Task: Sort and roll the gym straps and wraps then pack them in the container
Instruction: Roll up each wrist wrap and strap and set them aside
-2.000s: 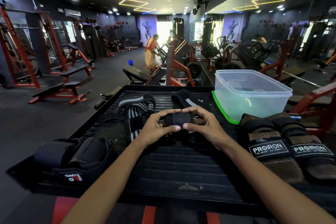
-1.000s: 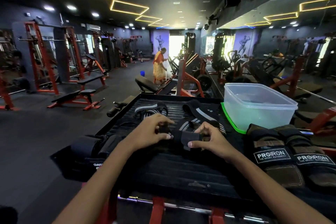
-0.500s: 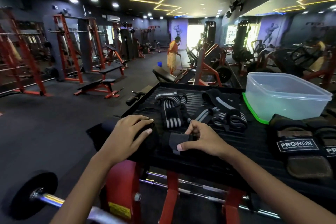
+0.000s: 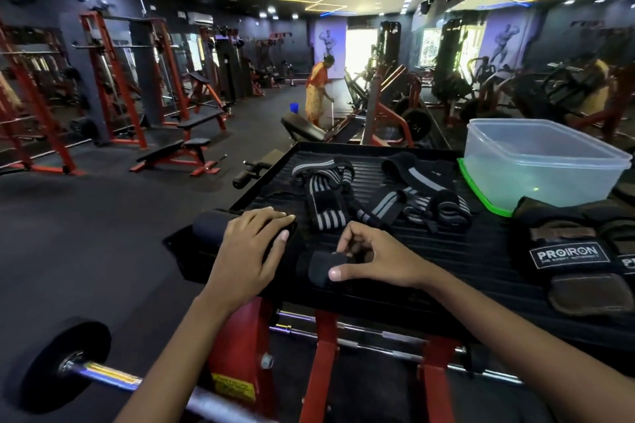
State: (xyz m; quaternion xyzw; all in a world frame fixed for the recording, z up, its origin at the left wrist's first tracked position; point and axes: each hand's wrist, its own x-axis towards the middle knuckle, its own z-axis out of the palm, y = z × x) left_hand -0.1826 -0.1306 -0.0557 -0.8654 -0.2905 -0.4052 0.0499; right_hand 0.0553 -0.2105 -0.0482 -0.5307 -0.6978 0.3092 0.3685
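Note:
My right hand [image 4: 374, 261] pinches a small rolled black strap [image 4: 318, 269] at the near edge of the black ridged platform [image 4: 446, 251], thumb on its front and fingers curled over it. My left hand [image 4: 251, 251] lies across a black padded wrap [image 4: 206, 228] at the platform's left corner. Two loose heaps of black-and-grey striped wraps lie behind the hands, one [image 4: 326, 196] at the left and one [image 4: 429, 203] at the right. A clear plastic container [image 4: 515, 144] stands open at the back right on a green lid [image 4: 481, 197].
Black PROIRON lifting pads [image 4: 567, 257] lie at the right of the platform. A red frame [image 4: 240, 347] and a barbell with a plate [image 4: 65, 367] sit below and to the left. A person in orange [image 4: 318, 93] stands far off among benches and racks.
My left hand has let go of the strap and moved left onto the black padded wrap. My right hand still holds the rolled strap. The view has swung left and down.

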